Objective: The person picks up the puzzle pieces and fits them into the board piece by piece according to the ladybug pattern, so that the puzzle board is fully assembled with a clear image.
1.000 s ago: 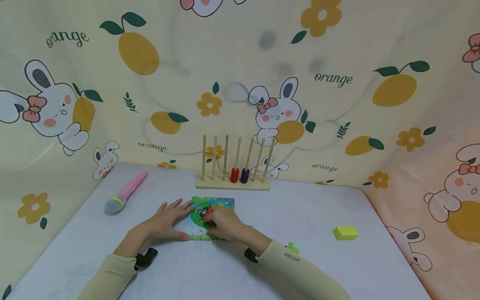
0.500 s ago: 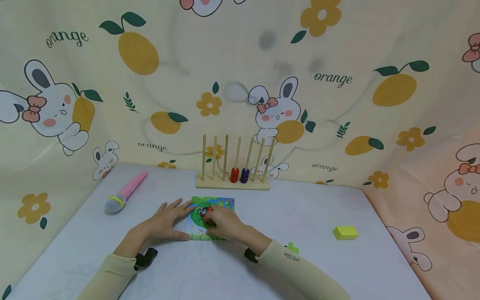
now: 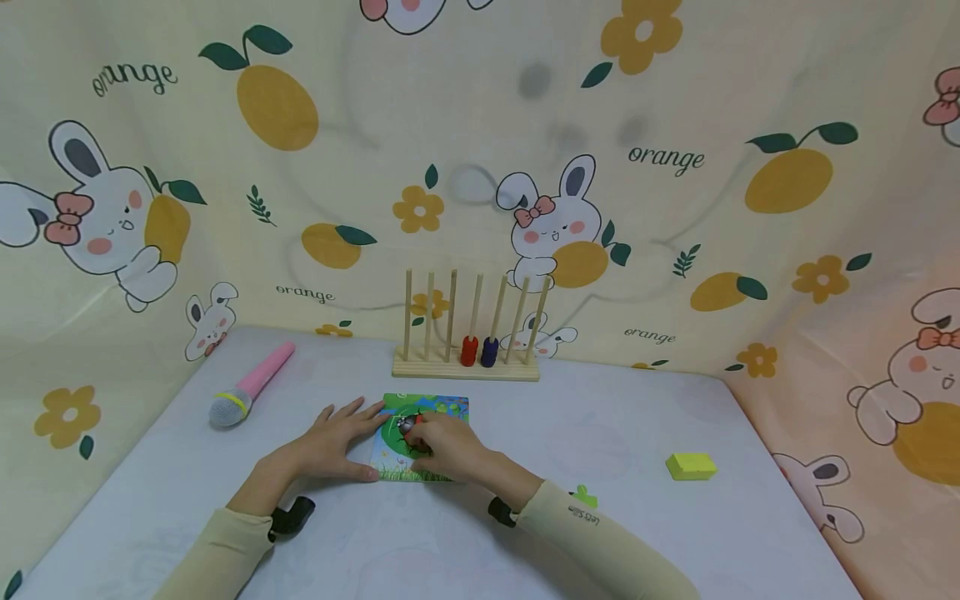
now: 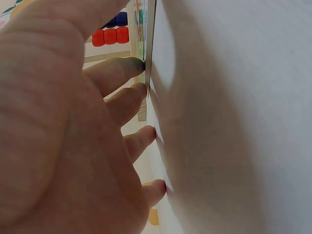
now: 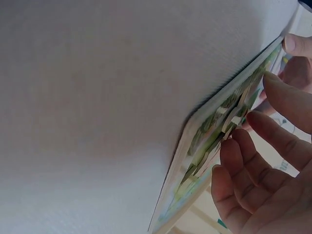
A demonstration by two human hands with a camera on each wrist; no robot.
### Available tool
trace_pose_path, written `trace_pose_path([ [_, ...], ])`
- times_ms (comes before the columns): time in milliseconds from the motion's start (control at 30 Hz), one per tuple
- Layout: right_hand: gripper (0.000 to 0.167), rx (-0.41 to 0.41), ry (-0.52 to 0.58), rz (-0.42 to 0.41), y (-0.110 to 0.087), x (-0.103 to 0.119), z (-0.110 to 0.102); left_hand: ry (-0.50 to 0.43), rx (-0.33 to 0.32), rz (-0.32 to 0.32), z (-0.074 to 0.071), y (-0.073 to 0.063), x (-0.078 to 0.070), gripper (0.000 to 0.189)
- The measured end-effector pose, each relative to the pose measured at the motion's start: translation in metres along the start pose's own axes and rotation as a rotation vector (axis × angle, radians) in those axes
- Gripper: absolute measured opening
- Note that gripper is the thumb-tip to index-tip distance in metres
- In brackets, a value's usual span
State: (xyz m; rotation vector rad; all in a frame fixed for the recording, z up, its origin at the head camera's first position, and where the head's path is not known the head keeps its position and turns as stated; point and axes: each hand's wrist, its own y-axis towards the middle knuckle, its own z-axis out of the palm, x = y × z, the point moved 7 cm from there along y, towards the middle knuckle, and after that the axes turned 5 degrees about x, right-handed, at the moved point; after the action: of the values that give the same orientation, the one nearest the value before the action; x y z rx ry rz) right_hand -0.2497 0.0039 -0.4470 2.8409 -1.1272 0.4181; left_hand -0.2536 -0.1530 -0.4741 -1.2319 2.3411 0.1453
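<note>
A square puzzle board (image 3: pixel 390 461) with a grass-and-sky picture lies on the white table; a red-and-black ladybug piece (image 3: pixel 409 423) sits at its middle. My left hand (image 3: pixel 330 444) rests at the board's left side with fingers spread, the thumb and a fingertip at its edge. In the left wrist view, those fingers (image 4: pixel 127 105) touch the board's edge and the tabletop. Over the board, my right hand (image 3: pixel 453 447) curls its fingers on the ladybug piece and pinches it. The right wrist view shows thumb and fingers (image 5: pixel 280 139) at the piece, which partly hides behind them.
Behind the board stands a wooden peg rack (image 3: pixel 465 367) with red and dark blue beads. A pink toy microphone (image 3: pixel 251 387) lies left. A yellow-green block (image 3: pixel 691 467) is at the right, and a small green piece (image 3: pixel 585 496) shows beside the right sleeve.
</note>
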Motion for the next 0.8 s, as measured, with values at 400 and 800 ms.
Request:
trace_pose_path([
  [400, 0.034, -0.015, 0.026, -0.018, -0.001, 0.0, -0.002, 0.005, 0.006, -0.013, 0.001, 0.0, 0.005, 0.094],
  [800, 0.075, 0.191, -0.294, -0.052, -0.054, 0.016, 0.012, -0.009, -0.006, -0.003, 0.003, 0.001, 0.006, 0.095],
])
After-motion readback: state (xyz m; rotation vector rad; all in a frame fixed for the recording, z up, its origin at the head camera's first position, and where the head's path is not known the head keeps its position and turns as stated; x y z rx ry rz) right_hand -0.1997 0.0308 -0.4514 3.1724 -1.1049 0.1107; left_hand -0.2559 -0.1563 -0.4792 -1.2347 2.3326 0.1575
